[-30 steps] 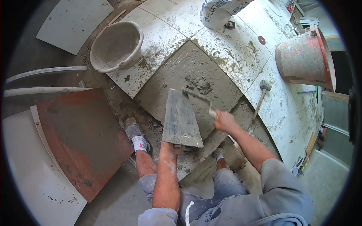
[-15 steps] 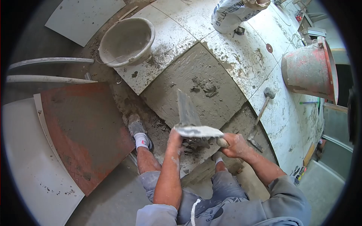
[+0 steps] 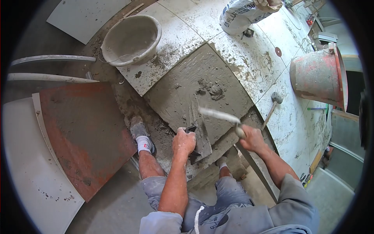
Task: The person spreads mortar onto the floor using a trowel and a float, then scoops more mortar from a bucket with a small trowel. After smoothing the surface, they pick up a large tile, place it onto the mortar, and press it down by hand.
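My left hand (image 3: 184,142) is closed round the dark handle of a rectangular plastering trowel (image 3: 203,137). Its mortar-smeared blade is tilted over the near edge of a square bed of wet grey mortar (image 3: 175,87). To the right, my right hand (image 3: 253,138) grips the rounded handle of a bricklaying trowel (image 3: 220,114), its pale blade seen nearly edge-on and pointing left above the mortar. The two tools are apart. A rough lump of mortar (image 3: 214,91) sits on the bed beyond both blades.
White tiles (image 3: 269,74) border the mortar, with a mallet (image 3: 276,97) lying on them. A stained bucket (image 3: 315,76) stands right, a basin (image 3: 130,39) far left, a paper bag (image 3: 239,17) behind. A reddish board (image 3: 85,136) lies left. A long grey strip (image 3: 257,171) shows below my right hand.
The bricklaying trowel has moved up and right, away from the plastering trowel it overlapped. The plastering trowel has turned, uncovering my left hand and its handle. The grey strip has come into view.
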The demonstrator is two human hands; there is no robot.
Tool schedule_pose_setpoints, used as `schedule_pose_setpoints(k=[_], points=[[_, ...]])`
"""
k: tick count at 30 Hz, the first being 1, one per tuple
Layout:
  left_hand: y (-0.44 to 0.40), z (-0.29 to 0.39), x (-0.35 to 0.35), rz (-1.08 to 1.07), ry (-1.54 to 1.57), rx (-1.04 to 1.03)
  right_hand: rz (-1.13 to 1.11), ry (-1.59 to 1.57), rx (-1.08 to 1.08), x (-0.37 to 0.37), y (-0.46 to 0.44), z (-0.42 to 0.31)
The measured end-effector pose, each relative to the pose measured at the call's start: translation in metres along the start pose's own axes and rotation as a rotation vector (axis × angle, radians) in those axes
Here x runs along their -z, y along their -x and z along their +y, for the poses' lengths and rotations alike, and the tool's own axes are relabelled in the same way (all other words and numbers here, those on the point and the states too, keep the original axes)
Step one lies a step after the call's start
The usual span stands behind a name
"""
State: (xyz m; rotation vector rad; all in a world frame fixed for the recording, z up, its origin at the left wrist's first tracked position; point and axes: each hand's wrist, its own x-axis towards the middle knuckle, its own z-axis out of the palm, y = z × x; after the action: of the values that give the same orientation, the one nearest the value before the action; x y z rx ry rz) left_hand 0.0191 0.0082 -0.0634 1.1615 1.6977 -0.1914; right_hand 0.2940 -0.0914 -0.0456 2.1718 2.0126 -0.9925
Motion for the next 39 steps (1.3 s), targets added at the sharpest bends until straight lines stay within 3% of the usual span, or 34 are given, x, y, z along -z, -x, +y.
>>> schedule_pose_setpoints(k=[4, 7, 11, 18, 21, 23, 24, 26, 30, 32, 35, 36, 39], points=[[0.002, 0.001, 0.009, 0.017, 0.02, 0.019, -0.069, 0.081, 0.192, 0.013, 0.024, 0.001], [0.003, -0.008, 0.015, 0.051, -0.066, -0.029, -0.137, 0.29, 0.276, 0.014, 0.005, 0.013], [0.008, -0.012, 0.024, -0.045, -0.109, -0.012, -0.238, 0.319, 0.387, 0.008, -0.037, 0.028], [0.007, -0.016, 0.028, -0.008, -0.119, -0.057, -0.282, 0.34, 0.251, -0.017, -0.074, 0.033], [0.013, -0.015, 0.035, -0.068, -0.15, -0.084, -0.259, 0.374, 0.075, -0.03, -0.083, 0.039], [0.018, -0.013, 0.038, -0.126, -0.147, -0.136, -0.348, 0.402, -0.183, -0.029, -0.091, 0.043], [0.018, -0.01, 0.038, -0.097, -0.179, -0.131, -0.343, 0.404, -0.184, -0.028, -0.093, 0.04], [0.022, -0.012, 0.035, -0.081, -0.195, -0.105, -0.202, 0.337, -0.291, -0.026, -0.082, 0.031], [0.025, -0.003, 0.04, -0.021, -0.351, -0.113, -0.201, 0.269, -0.242, -0.015, -0.066, -0.007], [0.027, 0.003, 0.038, -0.071, -0.33, -0.09, -0.218, 0.191, -0.04, -0.018, -0.059, -0.026], [0.024, -0.001, 0.031, -0.04, -0.3, -0.114, -0.283, 0.244, 0.078, -0.032, -0.066, -0.042], [0.023, -0.006, 0.03, -0.014, -0.297, -0.131, -0.284, 0.241, 0.078, -0.034, -0.072, -0.038], [0.032, -0.006, 0.032, -0.041, -0.347, -0.166, -0.46, 0.388, -0.247, -0.043, -0.104, -0.005]])
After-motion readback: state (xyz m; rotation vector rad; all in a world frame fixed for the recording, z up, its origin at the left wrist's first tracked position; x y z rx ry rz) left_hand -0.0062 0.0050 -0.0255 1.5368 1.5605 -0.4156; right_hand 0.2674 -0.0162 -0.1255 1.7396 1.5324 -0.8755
